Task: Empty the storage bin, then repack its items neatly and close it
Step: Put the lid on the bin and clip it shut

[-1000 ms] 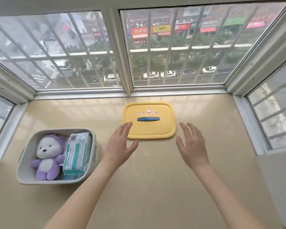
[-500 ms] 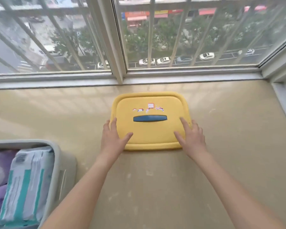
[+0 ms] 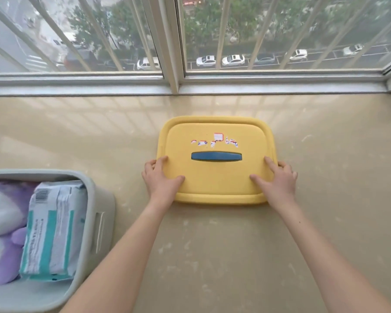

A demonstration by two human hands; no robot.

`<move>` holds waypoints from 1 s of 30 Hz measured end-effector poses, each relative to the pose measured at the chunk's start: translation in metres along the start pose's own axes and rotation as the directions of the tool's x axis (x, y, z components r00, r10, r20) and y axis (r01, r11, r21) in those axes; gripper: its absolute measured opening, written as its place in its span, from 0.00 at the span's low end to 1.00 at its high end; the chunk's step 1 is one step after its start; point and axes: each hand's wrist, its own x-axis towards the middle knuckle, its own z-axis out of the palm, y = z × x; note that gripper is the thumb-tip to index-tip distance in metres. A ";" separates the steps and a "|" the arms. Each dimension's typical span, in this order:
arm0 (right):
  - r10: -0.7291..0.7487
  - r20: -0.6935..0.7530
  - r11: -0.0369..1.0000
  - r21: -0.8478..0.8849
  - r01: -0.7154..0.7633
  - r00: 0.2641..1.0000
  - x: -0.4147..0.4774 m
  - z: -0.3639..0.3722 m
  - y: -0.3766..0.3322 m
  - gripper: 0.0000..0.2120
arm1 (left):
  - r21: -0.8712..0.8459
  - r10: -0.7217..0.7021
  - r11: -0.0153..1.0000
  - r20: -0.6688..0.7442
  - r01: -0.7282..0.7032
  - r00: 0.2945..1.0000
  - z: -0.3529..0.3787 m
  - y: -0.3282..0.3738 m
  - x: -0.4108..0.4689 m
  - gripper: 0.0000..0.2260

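A yellow lid with a blue handle and torn sticker scraps lies flat on the beige ledge, in the middle. My left hand grips its left edge, thumb on top and fingers curled over the side. My right hand grips the right edge the same way, with the index finger and thumb lying on top. At the lower left stands the grey storage bin, uncovered. Inside it lie a purple and white plush toy and a white and teal wrapped pack.
The window frame with vertical bars runs along the far edge of the ledge, close behind the lid. Bare beige ledge lies between the bin and the lid and in front of me.
Both hands reached forward from above the ledge to the lid and moved out to its side edges, where they now grip it. The view dipped and moved closer.
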 end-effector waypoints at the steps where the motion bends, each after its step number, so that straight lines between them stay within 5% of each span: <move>1: -0.009 -0.022 1.000 0.015 0.009 1.000 -0.011 -0.006 0.000 0.33 | -0.013 0.006 1.000 -0.001 -0.007 1.000 -0.007 0.003 -0.008 0.31; 14: -0.231 -0.292 0.965 0.049 0.256 0.928 -0.190 -0.185 -0.042 0.34 | -0.110 0.290 0.946 -0.130 -0.304 0.948 -0.177 0.087 -0.171 0.31; 24: -0.452 -0.442 0.861 0.008 0.508 0.774 -0.283 -0.273 -0.101 0.37 | -0.202 0.278 0.914 -0.322 -0.353 0.905 -0.299 0.111 -0.284 0.33; 30: -0.555 -0.359 0.805 -0.004 0.594 0.750 -0.324 -0.245 -0.122 0.40 | -0.161 0.181 0.950 -0.411 -0.266 0.894 -0.336 0.062 -0.324 0.33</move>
